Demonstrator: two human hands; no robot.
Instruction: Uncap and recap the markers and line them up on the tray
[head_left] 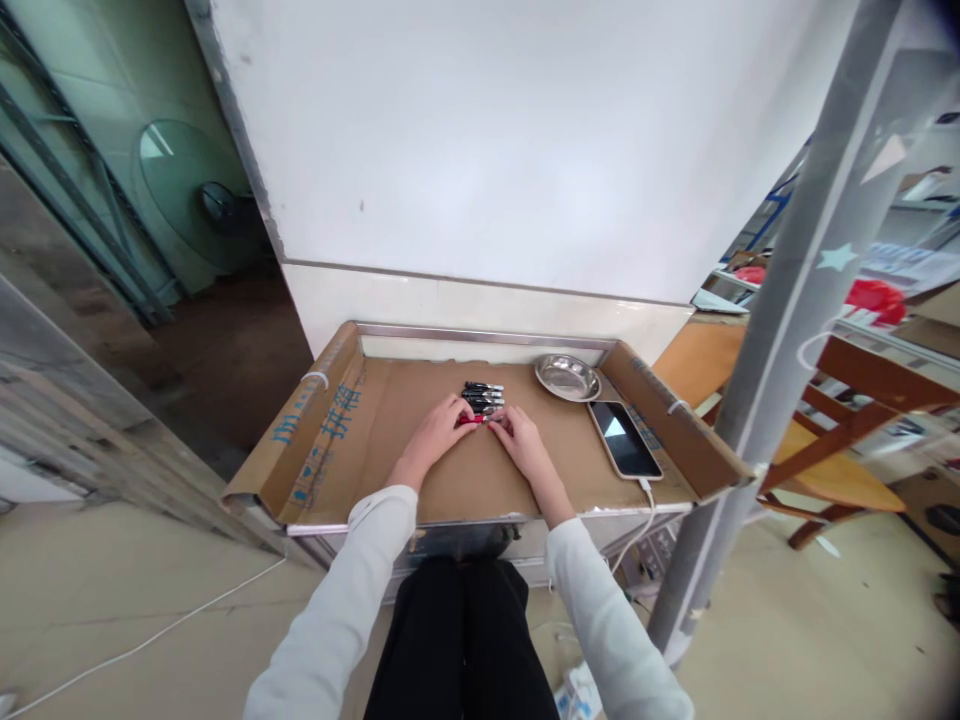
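Observation:
On the cardboard-lined table (pixel 420 480), my left hand (pixel 442 428) pinches a short red pen-like piece (pixel 470 419) near its left end. My right hand (pixel 517 435) has its fingertips together at the right end of the same piece, where something pale and small shows. Just beyond the fingers lie several slim black pen-like pieces (pixel 482 395) with silvery ends, side by side in a short row. Their exact kind is too small to make out. Both forearms rest close to the table's front edge.
At the back right of the table stands a round metal dish (pixel 568 378). A phone (pixel 625 440) with a white cable (pixel 637 530) lies in front of it. Folded cardboard walls (pixel 300 425) border both sides. A grey pole (pixel 780 330) and wooden chair (pixel 847 440) are to the right.

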